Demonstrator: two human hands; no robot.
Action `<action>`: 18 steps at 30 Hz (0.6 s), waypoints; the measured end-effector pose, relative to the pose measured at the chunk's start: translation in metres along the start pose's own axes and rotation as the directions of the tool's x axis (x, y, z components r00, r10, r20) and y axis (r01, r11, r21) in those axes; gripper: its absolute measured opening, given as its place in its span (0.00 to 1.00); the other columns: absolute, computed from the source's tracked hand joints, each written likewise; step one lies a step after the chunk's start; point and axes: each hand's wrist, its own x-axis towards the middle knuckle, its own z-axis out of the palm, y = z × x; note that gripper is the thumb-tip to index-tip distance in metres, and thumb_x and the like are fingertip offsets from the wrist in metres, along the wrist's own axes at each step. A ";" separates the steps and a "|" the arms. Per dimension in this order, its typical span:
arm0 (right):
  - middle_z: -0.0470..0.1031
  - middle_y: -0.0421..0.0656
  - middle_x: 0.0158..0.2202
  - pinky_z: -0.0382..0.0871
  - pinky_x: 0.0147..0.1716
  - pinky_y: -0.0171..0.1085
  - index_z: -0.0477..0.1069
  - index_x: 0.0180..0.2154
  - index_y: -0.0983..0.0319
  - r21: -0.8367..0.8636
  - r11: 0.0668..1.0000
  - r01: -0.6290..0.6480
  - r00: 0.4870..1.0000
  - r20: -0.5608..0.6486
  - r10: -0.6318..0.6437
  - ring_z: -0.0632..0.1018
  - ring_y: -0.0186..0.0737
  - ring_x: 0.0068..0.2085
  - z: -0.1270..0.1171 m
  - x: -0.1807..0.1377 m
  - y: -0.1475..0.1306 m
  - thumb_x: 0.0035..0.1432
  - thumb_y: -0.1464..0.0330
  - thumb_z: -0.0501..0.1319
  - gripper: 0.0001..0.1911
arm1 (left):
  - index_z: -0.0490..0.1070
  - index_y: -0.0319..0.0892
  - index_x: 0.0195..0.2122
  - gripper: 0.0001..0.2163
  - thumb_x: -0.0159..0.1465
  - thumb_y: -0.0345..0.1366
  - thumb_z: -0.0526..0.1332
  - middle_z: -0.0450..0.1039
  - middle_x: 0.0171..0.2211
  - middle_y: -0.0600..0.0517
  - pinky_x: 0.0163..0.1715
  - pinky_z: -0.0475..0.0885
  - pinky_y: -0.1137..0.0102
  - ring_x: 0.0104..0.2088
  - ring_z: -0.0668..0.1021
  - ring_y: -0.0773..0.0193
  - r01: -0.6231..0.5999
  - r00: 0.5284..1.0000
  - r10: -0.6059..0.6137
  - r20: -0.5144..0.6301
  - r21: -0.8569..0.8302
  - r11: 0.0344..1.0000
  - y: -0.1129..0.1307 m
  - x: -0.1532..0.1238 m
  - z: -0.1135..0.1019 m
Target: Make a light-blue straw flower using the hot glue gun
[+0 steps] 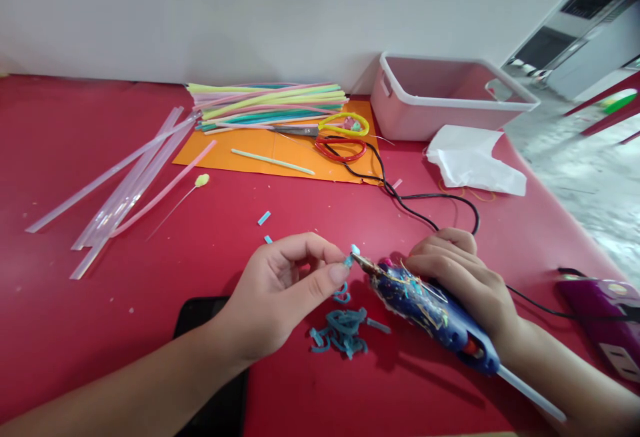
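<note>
Left hand (280, 290) pinches a tiny blue straw piece (349, 261) against the nozzle of a blue, glue-spattered hot glue gun (430, 314) gripped by right hand (463, 277), above cut blue straw curls (343, 334) on the red table (125, 317)

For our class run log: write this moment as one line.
left hand: pinches blue straw piece | right hand: grips glue gun | nozzle at piece

Both forearms are bare as far up as they show, with no sleeve or cuff reaching the wrists. The left hand (280, 290) wears no glove, ring or bracelet, and its fingernails are short and unpainted. The right hand (463, 277) is likewise ungloved, with no watch, band or ring on the wrist or the fingers (445, 267).
</note>
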 end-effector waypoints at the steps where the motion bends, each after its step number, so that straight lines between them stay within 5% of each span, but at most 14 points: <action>1: 0.73 0.40 0.30 0.60 0.43 0.46 0.66 0.42 0.60 0.000 1.000 -0.005 1.000 0.000 0.005 0.74 0.39 0.32 0.000 0.000 0.000 0.67 0.69 0.52 0.05 | 0.76 0.41 0.32 0.06 0.60 0.36 0.70 0.71 0.27 0.55 0.27 0.69 0.78 0.27 0.71 0.72 -0.002 1.000 0.002 0.002 0.003 1.000 0.000 0.000 0.000; 12: 0.73 0.41 0.30 0.60 0.44 0.47 0.67 0.42 0.59 0.019 0.999 -0.028 0.999 -0.033 0.028 0.76 0.42 0.32 0.001 0.001 0.001 0.68 0.67 0.50 0.08 | 0.75 0.41 0.31 0.06 0.61 0.37 0.69 0.70 0.27 0.54 0.27 0.69 0.75 0.27 0.71 0.69 -0.037 0.997 0.033 0.068 0.056 0.998 0.000 0.000 0.000; 18: 0.75 0.43 0.35 0.58 0.44 0.46 0.66 0.47 0.60 -0.076 0.992 -0.105 0.993 0.043 0.109 0.74 0.42 0.35 0.003 0.000 0.005 0.65 0.64 0.55 0.10 | 0.75 0.42 0.32 0.04 0.64 0.34 0.65 0.71 0.29 0.53 0.26 0.67 0.73 0.27 0.71 0.69 -0.245 0.968 0.215 0.127 0.312 0.918 0.000 -0.003 0.001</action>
